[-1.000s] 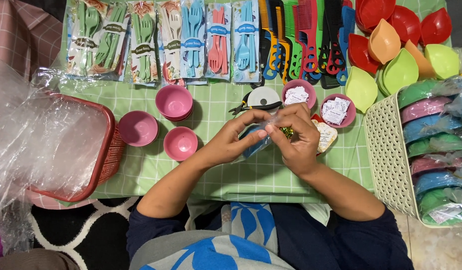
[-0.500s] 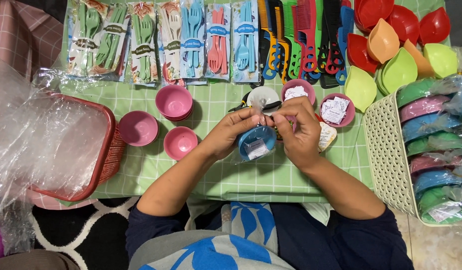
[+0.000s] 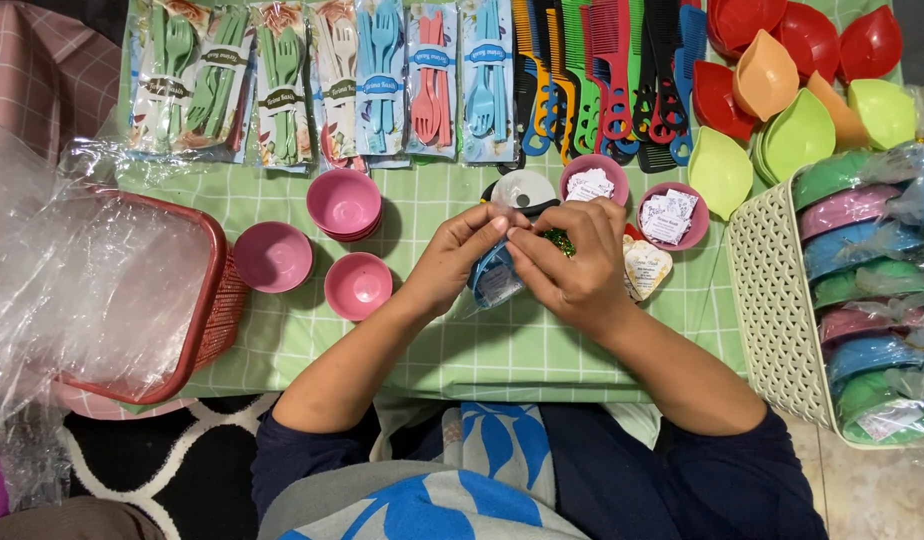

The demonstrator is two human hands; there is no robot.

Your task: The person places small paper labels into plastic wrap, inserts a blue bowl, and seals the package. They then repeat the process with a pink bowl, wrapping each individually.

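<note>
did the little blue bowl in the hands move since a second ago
Yes. The blue bowl has come out from behind the left hand and now shows tipped below the fingers, while the pink bowl on the green cloth keeps its place.

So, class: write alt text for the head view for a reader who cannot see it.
Two hands, left and right, together hold a small blue bowl in clear wrap over a green checked cloth, among pink bowls, packed cutlery and combs.

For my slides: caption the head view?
Both hands pinch a wrapped blue bowl above a green checked cloth.
</note>
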